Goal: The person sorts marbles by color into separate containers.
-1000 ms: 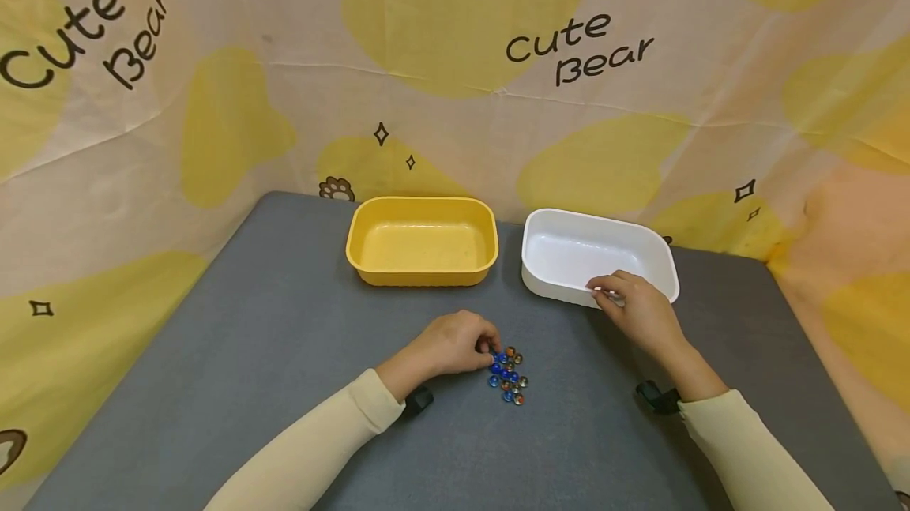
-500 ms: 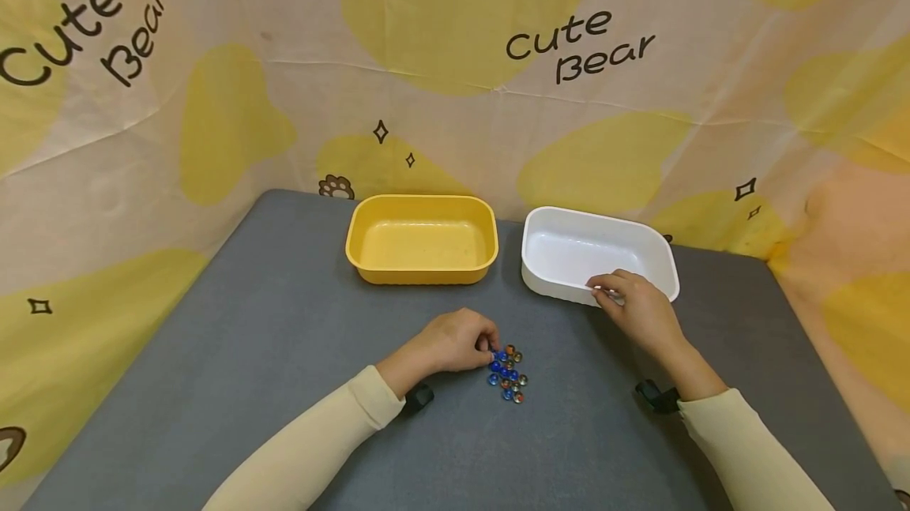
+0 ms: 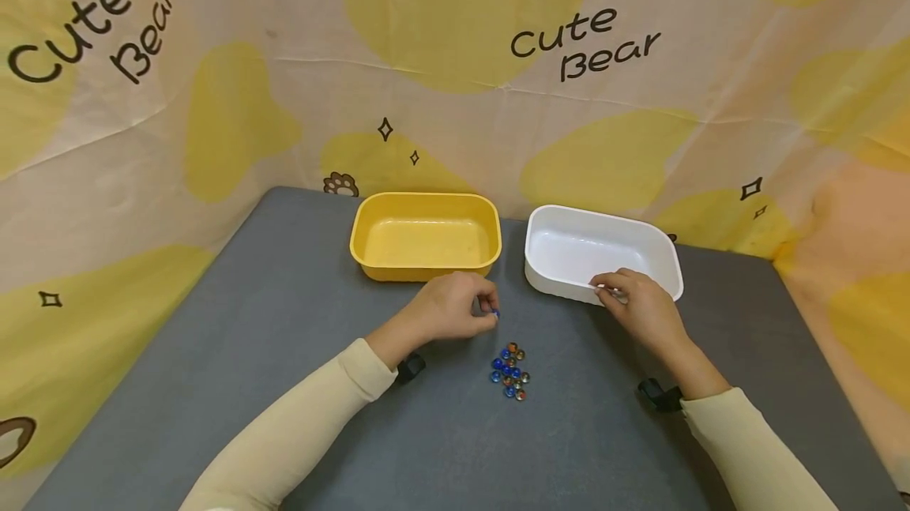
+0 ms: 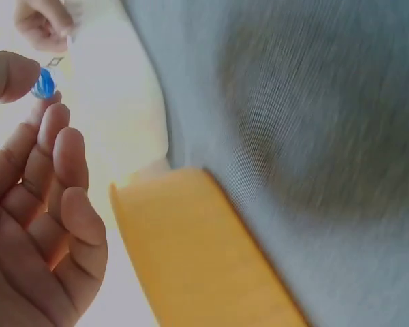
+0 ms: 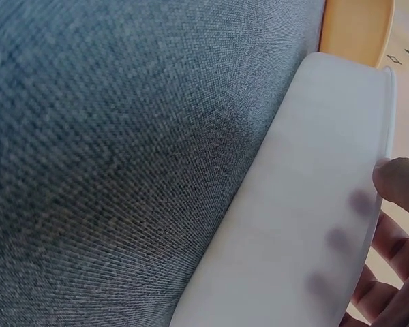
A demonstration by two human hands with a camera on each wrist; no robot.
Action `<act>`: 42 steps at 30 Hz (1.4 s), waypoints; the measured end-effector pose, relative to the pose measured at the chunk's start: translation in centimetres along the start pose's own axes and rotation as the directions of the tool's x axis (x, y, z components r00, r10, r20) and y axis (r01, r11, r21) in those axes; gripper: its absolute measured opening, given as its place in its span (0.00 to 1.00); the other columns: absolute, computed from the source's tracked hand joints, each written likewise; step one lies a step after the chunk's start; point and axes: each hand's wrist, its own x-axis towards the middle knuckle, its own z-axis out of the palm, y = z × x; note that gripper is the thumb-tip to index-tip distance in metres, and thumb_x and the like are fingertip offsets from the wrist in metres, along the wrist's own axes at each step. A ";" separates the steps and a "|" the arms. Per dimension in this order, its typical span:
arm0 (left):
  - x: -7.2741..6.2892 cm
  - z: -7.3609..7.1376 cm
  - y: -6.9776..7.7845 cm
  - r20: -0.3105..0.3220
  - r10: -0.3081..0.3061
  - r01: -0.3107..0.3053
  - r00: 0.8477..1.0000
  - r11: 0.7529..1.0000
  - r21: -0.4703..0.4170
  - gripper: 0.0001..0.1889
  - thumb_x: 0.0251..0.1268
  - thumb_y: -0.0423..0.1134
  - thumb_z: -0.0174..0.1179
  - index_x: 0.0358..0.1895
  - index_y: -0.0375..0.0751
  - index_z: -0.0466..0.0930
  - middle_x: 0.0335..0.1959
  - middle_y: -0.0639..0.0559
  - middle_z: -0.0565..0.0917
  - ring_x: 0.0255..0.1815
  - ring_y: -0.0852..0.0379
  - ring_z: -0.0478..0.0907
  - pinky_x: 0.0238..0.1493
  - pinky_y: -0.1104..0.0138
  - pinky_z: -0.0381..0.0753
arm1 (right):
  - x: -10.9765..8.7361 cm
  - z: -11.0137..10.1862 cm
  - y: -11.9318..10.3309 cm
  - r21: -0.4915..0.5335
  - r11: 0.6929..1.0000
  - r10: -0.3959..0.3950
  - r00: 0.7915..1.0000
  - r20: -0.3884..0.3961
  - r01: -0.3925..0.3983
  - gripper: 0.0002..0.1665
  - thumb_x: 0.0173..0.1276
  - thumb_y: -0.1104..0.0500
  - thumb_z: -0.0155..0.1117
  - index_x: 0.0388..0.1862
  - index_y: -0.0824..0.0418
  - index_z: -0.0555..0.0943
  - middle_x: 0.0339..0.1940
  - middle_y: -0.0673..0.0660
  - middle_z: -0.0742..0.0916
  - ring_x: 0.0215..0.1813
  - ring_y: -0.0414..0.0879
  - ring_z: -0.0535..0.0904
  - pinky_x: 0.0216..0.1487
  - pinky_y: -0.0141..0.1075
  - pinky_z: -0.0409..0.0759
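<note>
Between thumb and fingertip, my left hand (image 3: 455, 307) pinches a blue glass marble (image 4: 44, 84), held up in front of the yellow bin (image 3: 425, 274). A small cluster of blue and amber marbles (image 3: 507, 370) lies on the table just nearer than that hand. My right hand (image 3: 642, 307) grips the near rim of the white bin (image 3: 562, 287), thumb outside. In the right wrist view, its fingertips show as dark spots through the bin's wall (image 5: 293, 177). The floors of both bins look bare in the head view.
Grey cloth covers the table (image 3: 284, 298). Right behind the two bins, which stand side by side at the back edge, rises a patterned curtain (image 3: 455, 37). Dark wrist straps (image 3: 661, 396) sit by the sleeve cuffs.
The left hand has lifted a blue marble from the cluster and moved it away from me, toward the yellow bin. My right hand has stayed on the white bin's rim.
</note>
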 end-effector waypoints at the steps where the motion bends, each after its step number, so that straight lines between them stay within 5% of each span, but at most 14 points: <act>1: 0.1 -0.4 -0.1 -0.004 -0.006 0.006 1.000 1.000 0.001 0.02 0.57 0.45 0.62 0.32 0.56 0.82 0.29 0.65 0.82 0.28 0.69 0.74 0.30 0.73 0.73 | 0.0 0.0 0.0 0.001 1.000 0.003 1.000 0.002 -0.003 0.07 0.61 0.61 0.69 0.39 0.55 0.86 0.28 0.48 0.85 0.32 0.47 0.82 0.32 0.42 0.77; 12: 1.5 -3.4 -1.3 -0.075 -0.095 0.093 0.993 0.995 -0.028 0.04 0.56 0.46 0.65 0.32 0.53 0.82 0.30 0.60 0.83 0.29 0.64 0.74 0.31 0.71 0.75 | 0.1 -0.1 -0.1 0.014 1.000 0.010 1.000 0.011 -0.010 0.07 0.61 0.63 0.68 0.38 0.56 0.86 0.28 0.49 0.85 0.33 0.48 0.82 0.33 0.43 0.77; 23: 2.6 -4.8 -3.9 -0.129 -0.162 0.164 0.978 0.986 0.010 0.05 0.56 0.48 0.62 0.32 0.53 0.82 0.31 0.61 0.83 0.32 0.61 0.77 0.35 0.68 0.77 | 0.1 -0.2 -0.1 0.021 1.000 0.003 1.000 0.009 -0.003 0.07 0.61 0.62 0.68 0.38 0.55 0.87 0.29 0.49 0.86 0.33 0.48 0.82 0.33 0.43 0.77; 42: 3.8 -5.5 -8.5 -0.013 -0.317 0.317 0.948 0.947 0.055 0.07 0.58 0.45 0.60 0.36 0.49 0.82 0.37 0.56 0.83 0.36 0.57 0.77 0.39 0.63 0.76 | 0.2 -0.2 -0.1 0.016 1.000 0.010 1.000 0.020 -0.010 0.07 0.62 0.62 0.68 0.39 0.55 0.86 0.28 0.49 0.85 0.33 0.48 0.82 0.32 0.42 0.77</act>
